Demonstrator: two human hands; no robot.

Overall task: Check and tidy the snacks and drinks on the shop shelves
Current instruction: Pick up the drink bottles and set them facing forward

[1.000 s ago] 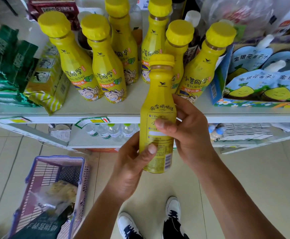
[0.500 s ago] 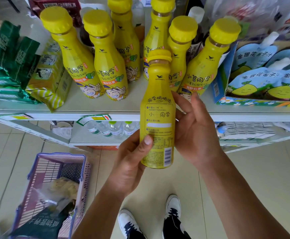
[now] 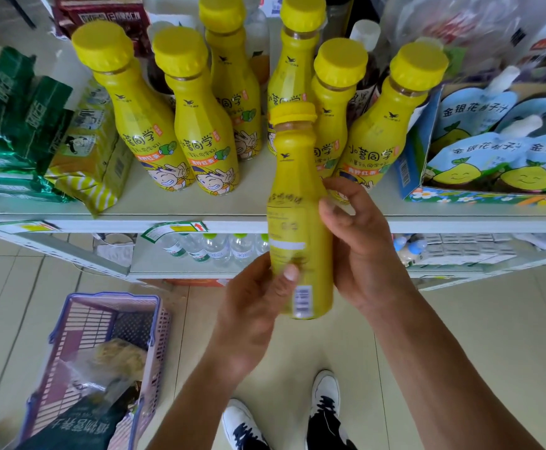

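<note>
Now the yellow tea bottle (image 3: 297, 190) rides higher towards the shelf (image 3: 102, 222) — fingers of left hand (image 3: 252, 306) and right hand (image 3: 366, 251) wrapped round it, check seemingly done.

Shelf bottles (image 3: 206, 151) — "小茗同学"; pouches (image 3: 479, 112) — "金银花柚子汁"

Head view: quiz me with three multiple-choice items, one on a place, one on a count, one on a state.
1. Where is the basket? A on a cart; B on the floor; C on a hook.
2. How many yellow bottles stand on the shelf? A three; B six; C ten.
3. The held bottle is: A capless; B lying flat; C upright, capped.
Key: 1 B, it sits on tiles, lower left. 2 B, six yellow caps show there. 3 C, left hand and right hand hold it upright, cap on.
</note>
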